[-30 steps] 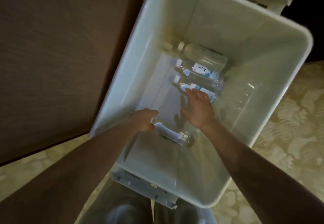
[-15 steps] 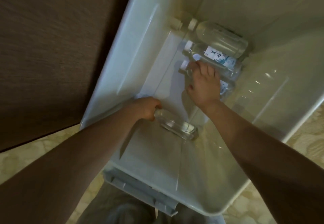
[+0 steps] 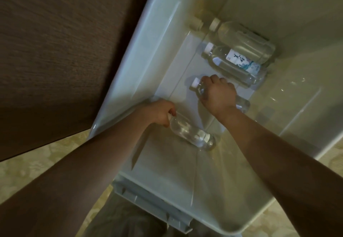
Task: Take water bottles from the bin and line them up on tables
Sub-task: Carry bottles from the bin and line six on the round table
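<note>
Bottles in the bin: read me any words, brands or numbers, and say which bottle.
The labelled bottle: dark brush-style characters on a white label, too blurred to read.
The far bottle, the near bottle in the left hand and the third bottle in the right hand: no text visible.

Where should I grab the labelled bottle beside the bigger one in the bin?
Probably the neck, just behind the white cap, reaching down from above on the cap side. The labelled bottle lies on its side with the bigger bottle close along its far flank, so the body leaves little finger room, while the neck is narrow and sticks out over bare bin floor.
</note>
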Demonstrator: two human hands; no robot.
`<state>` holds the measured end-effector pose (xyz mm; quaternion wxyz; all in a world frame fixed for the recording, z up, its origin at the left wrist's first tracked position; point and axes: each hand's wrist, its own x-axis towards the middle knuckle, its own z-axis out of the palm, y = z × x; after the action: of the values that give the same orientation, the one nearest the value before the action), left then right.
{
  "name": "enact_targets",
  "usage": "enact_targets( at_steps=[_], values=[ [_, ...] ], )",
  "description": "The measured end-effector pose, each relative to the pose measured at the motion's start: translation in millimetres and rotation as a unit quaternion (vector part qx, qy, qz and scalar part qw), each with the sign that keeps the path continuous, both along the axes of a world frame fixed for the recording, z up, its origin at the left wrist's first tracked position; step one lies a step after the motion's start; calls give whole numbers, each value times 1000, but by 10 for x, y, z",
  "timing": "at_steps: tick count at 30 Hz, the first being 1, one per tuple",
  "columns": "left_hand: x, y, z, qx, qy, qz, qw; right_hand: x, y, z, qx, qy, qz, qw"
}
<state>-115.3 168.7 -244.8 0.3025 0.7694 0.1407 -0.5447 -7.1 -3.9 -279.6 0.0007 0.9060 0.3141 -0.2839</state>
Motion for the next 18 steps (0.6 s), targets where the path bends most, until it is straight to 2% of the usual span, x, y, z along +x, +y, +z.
enact_targets(
  at_steps=[4, 11, 15, 18],
  values=[
    [18, -1, 35, -37, -31, 62, 997, 38, 1, 31, -25, 54, -29, 998],
    [12, -268, 252, -52, -121, 235, 963, 104, -16, 279, 16, 159, -98, 982],
    [-7, -477, 342, -84, -106, 345, 929, 150, -94, 488, 90, 202, -250, 943],
    [-33, -558, 442, -92, -122, 337, 929, 131, -188, 694, 168, 209, -321, 908]
  ],
)
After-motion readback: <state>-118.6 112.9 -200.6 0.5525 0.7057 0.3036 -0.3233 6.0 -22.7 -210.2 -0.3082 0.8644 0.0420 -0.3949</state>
